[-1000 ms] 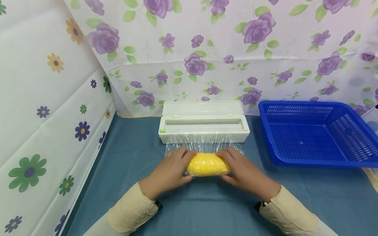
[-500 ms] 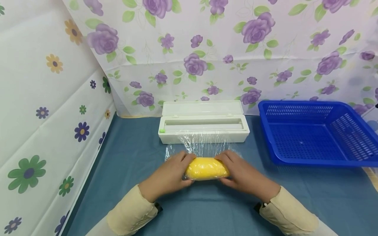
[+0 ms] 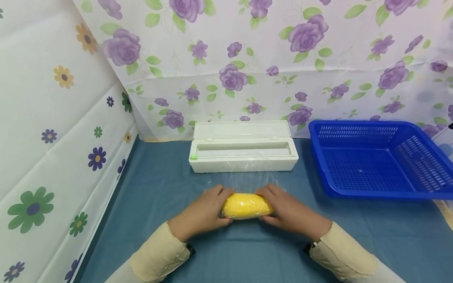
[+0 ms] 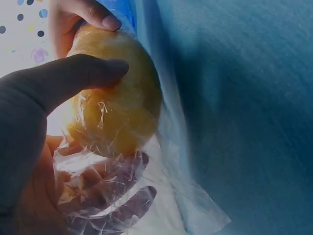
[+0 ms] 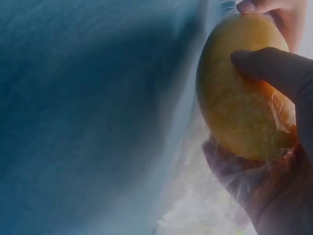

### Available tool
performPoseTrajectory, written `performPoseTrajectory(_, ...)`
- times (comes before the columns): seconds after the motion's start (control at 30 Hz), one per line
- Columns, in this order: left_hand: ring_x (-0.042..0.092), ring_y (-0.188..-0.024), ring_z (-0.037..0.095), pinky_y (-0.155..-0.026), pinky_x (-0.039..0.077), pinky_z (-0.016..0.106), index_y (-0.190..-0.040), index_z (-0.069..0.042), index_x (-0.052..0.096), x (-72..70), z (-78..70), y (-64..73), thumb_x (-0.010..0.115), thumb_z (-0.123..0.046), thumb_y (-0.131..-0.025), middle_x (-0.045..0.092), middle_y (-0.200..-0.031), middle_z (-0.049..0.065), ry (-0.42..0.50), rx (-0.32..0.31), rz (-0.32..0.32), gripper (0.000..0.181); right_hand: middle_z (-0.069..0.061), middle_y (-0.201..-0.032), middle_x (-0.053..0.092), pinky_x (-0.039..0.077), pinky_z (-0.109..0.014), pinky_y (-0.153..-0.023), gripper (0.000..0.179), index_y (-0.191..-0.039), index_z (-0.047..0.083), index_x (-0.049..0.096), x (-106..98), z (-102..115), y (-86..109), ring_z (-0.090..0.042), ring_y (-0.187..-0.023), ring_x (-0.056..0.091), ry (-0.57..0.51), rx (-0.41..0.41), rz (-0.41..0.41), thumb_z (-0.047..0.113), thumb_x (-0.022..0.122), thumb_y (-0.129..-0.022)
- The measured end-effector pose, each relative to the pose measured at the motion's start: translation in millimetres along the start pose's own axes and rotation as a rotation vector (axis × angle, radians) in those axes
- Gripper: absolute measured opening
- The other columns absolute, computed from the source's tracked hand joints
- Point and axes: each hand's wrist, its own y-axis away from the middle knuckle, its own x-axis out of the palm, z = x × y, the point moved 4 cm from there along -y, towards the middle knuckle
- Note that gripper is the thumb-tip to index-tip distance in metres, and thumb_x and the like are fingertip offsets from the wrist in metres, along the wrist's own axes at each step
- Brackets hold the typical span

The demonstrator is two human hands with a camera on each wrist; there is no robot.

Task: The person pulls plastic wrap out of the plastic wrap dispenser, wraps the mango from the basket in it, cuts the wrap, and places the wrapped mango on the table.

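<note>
A smooth yellow oval fruit [image 3: 246, 206], wrapped in clear cling film, is held between both hands. My left hand [image 3: 207, 208] grips its left end, with the thumb [image 4: 105, 71] on its side in the left wrist view. At the other end, my right hand [image 3: 286, 208] grips it; the right wrist view has the thumb [image 5: 259, 63] pressed on the wrapped surface. Film [image 3: 244, 179] stretches from the fruit back to a white cling film dispenser [image 3: 244, 164], whose lid is up and whose roll shows inside. Loose film [image 4: 102, 191] lies over the left fingers.
A blue perforated basket [image 3: 322, 173] stands to the right of the dispenser. Blue-green cloth [image 3: 159, 169] covers the table. Flower-printed sheets [image 3: 212, 59] hang behind and along the left.
Both hands have drawn the wrapped fruit slightly toward the person, away from the dispenser. More film spans the gap. Dispenser and basket stay in place.
</note>
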Motion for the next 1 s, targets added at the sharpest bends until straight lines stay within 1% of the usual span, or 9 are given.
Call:
performPoseTrajectory(0.17, 0.056, -0.091, 0.015, -0.085, 0.051, 0.038, -0.143, -0.014, 0.051, 6.2, 4.3, -1.1, 0.080, -0.039, -0.085, 0.058, -0.112, 0.004, 0.026, -0.014, 0.062, 0.070, -0.002, -0.121, 0.057, 0.055, -0.037, -0.090, 0.055, -0.134, 0.013, 0.052, 6, -2, 0.5, -0.011, -0.101, 0.058, -0.039, 0.021, 0.069, 0.033, 0.077, -0.089)
performPoseTrajectory(0.33, 0.055, -0.090, 0.015, -0.083, 0.050, 0.038, -0.145, -0.014, 0.050, 8.4, 8.3, -4.2, 0.076, -0.040, -0.087, 0.058, -0.113, 0.004, 0.064, -0.024, 0.090, 0.069, -0.002, -0.123, 0.058, 0.054, -0.039, -0.091, 0.058, -0.137, 0.013, 0.052, 6, -4, 0.0, -0.012, -0.103, 0.059, -0.051, 0.037, 0.087, 0.035, 0.076, -0.090)
performPoseTrajectory(0.5, 0.059, -0.098, 0.017, -0.089, 0.052, 0.041, -0.146, -0.013, 0.049, 7.4, 14.2, -11.2, 0.073, -0.040, -0.088, 0.059, -0.122, 0.006, 0.155, -0.032, 0.139, 0.068, -0.008, -0.136, 0.056, 0.053, -0.045, -0.099, 0.077, -0.150, 0.009, 0.044, 4, -6, -0.7, -0.022, -0.117, 0.061, -0.011, 0.086, 0.099, 0.043, 0.077, -0.089)
performPoseTrajectory(0.63, 0.058, -0.098, 0.015, -0.089, 0.051, 0.039, -0.145, -0.014, 0.050, 7.1, 21.6, -18.6, 0.070, -0.043, -0.088, 0.060, -0.120, 0.004, 0.221, -0.029, 0.184, 0.067, -0.013, -0.150, 0.048, 0.045, -0.054, -0.108, 0.094, -0.155, 0.010, 0.039, -3, -4, -2.8, -0.035, -0.133, 0.053, 0.049, 0.096, 0.048, 0.054, 0.079, -0.082)
performPoseTrajectory(0.7, 0.057, -0.095, 0.012, -0.088, 0.050, 0.036, -0.142, -0.016, 0.053, 6.9, 25.2, -22.2, 0.070, -0.042, -0.087, 0.060, -0.116, -0.001, 0.255, -0.016, 0.199, 0.064, -0.012, -0.152, 0.047, 0.043, -0.056, -0.110, 0.091, -0.154, 0.014, 0.041, -5, 0, -5.3, -0.036, -0.136, 0.051, 0.071, 0.061, 0.012, 0.054, 0.079, -0.082)
performPoseTrajectory(0.8, 0.057, -0.090, 0.010, -0.084, 0.048, 0.032, -0.135, -0.019, 0.058, 6.8, 29.5, -27.0, 0.069, -0.040, -0.088, 0.062, -0.108, -0.007, 0.303, 0.011, 0.220, 0.053, -0.009, -0.146, 0.053, 0.044, -0.053, -0.110, 0.077, -0.150, 0.018, 0.047, -7, 6, -11.2, -0.032, -0.132, 0.054, 0.090, -0.024, -0.036, 0.047, 0.078, -0.086)
performPoseTrajectory(0.87, 0.058, -0.090, 0.010, -0.083, 0.048, 0.031, -0.133, -0.019, 0.058, 5.5, 31.3, -28.9, 0.068, -0.038, -0.089, 0.063, -0.106, -0.008, 0.321, 0.018, 0.228, 0.049, -0.006, -0.140, 0.056, 0.046, -0.050, -0.108, 0.067, -0.147, 0.020, 0.050, -6, 9, -15.5, -0.028, -0.128, 0.057, 0.105, -0.067, -0.052, 0.040, 0.077, -0.089)
performPoseTrajectory(0.93, 0.060, -0.094, 0.012, -0.086, 0.050, 0.034, -0.138, -0.016, 0.055, 3.1, 32.0, -28.9, 0.067, -0.039, -0.089, 0.066, -0.111, -0.005, 0.318, 0.003, 0.236, 0.055, -0.004, -0.136, 0.059, 0.047, -0.048, -0.107, 0.061, -0.145, 0.020, 0.052, -4, 9, -19.5, -0.026, -0.125, 0.059, 0.114, -0.085, -0.056, 0.036, 0.076, -0.091)
performPoseTrajectory(1.0, 0.063, -0.105, 0.017, -0.094, 0.050, 0.038, -0.146, -0.011, 0.048, -0.2, 32.2, -27.5, 0.067, -0.041, -0.089, 0.067, -0.124, 0.002, 0.298, -0.030, 0.237, 0.067, -0.003, -0.132, 0.060, 0.047, -0.047, -0.106, 0.056, -0.141, 0.018, 0.054, -3, 8, -23.2, -0.024, -0.122, 0.060, 0.105, -0.082, -0.057, 0.034, 0.076, -0.091)
